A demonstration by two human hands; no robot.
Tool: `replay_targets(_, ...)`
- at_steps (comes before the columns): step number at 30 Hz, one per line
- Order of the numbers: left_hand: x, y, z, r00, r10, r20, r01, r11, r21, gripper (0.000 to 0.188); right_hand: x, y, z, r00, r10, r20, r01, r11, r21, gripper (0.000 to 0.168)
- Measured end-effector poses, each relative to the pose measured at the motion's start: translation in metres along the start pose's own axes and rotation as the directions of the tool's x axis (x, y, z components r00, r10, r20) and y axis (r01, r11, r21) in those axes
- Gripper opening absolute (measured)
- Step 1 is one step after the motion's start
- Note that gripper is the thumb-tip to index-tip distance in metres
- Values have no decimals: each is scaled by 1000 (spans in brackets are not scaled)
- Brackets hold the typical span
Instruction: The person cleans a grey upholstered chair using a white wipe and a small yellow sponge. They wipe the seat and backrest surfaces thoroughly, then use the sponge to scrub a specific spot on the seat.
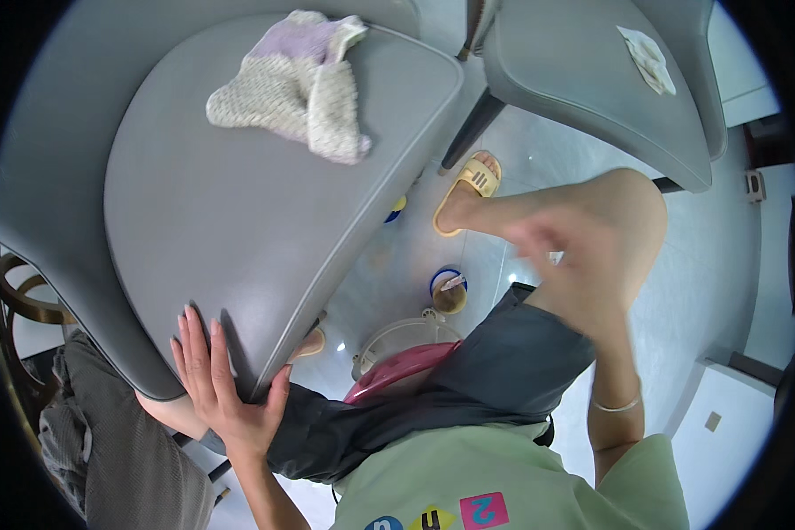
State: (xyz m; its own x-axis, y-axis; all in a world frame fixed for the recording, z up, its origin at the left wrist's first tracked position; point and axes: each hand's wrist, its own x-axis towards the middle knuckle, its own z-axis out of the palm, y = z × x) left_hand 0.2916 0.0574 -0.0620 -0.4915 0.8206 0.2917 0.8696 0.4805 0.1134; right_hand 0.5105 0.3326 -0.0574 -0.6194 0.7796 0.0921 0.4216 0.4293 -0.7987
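Observation:
My left hand (228, 391) lies with spread fingers on the lower corner of a grey padded chair seat (238, 199) and holds nothing. A knitted white and lilac cloth (298, 86) rests crumpled near the far part of that seat. Blurred by motion, my right hand (570, 265) is over my bare right leg; its fingers and anything in them are unclear. A small white thing (556, 257) shows beside its fingers. Below, on the tiled floor, stands an open round container with a blue rim (448, 291), brownish inside, with a whitish strip across its top.
A second grey chair (589, 73) at the upper right bears a crumpled white tissue (648, 59). A pink plastic seat or basin (397, 371) shows between my legs. Grey fabric (132, 437) hangs at lower left. A white cabinet (722, 424) stands at lower right.

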Motion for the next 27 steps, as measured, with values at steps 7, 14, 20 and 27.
replay_targets(7,4,-4,3,999,3,-41,-4,1000,-23,84,6,187,177,685,350,639,222,735,-641,13)
replay_targets(14,0,-10,4,998,-41,-39,40,999,-35,84,-59,268,219,752,534,387,-69,647,-759,15)
replay_targets(20,-6,-15,8,999,-48,-3,48,999,-26,87,-68,293,230,795,435,422,22,675,-738,11)
replay_targets(27,2,-13,9,998,-49,-29,47,998,-50,84,-30,296,209,663,430,613,195,692,-696,15)
